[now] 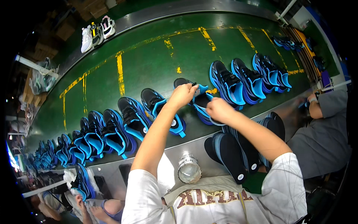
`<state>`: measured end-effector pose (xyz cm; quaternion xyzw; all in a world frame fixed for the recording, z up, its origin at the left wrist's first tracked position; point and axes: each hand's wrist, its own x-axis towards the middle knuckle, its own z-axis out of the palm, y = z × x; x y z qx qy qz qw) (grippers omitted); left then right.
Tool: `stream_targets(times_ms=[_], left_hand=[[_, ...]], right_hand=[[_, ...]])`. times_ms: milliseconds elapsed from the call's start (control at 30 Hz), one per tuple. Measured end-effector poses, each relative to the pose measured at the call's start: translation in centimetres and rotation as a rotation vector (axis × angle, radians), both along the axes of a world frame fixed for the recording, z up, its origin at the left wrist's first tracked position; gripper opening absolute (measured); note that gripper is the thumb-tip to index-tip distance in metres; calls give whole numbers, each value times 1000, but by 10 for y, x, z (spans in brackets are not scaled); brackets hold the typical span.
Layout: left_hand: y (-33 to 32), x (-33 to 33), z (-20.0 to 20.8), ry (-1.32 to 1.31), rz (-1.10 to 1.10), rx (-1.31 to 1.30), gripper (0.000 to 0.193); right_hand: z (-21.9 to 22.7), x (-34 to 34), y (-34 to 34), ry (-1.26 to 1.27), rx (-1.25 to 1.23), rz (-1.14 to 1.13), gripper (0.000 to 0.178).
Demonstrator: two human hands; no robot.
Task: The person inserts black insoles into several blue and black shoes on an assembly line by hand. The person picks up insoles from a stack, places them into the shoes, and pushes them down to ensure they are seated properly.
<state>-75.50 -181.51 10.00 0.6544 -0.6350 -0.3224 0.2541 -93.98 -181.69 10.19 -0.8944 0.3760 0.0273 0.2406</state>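
Handling a round-toed, blue-lined black shoe (201,115): left hand (182,95), right hand (220,111).

Shoes (130,112) in row along worktop (149,61), three more shoes (97,34) at far ledge (156,14); insoles (228,153) right of jar (189,171)

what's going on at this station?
A person has both hands on a black-and-blue shoe on a green work surface. The left hand grips its upper; the right hand is at the shoe's opening, though whether it holds an insole is hard to tell. Similar shoes are lined up on both sides. Stacks of dark insoles and a clear jar sit on the near metal ledge.
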Motion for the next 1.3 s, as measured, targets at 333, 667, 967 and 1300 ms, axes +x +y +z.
stream_targets(times_ms=[333, 667, 967, 1300], left_hand=[[20, -9, -23, 438, 294, 19, 47], [17, -9, -34, 770, 371, 182, 47], [17, -12, -42, 748, 395, 117, 46], [16, -12, -51, 743, 364, 56, 44]], right_hand=[[30, 3, 15, 251, -168, 70, 28], [-27, 3, -3, 23, -261, 308, 12], [-42, 22, -11, 259, -251, 236, 20], [-31, 48, -22, 907, -157, 657, 31]])
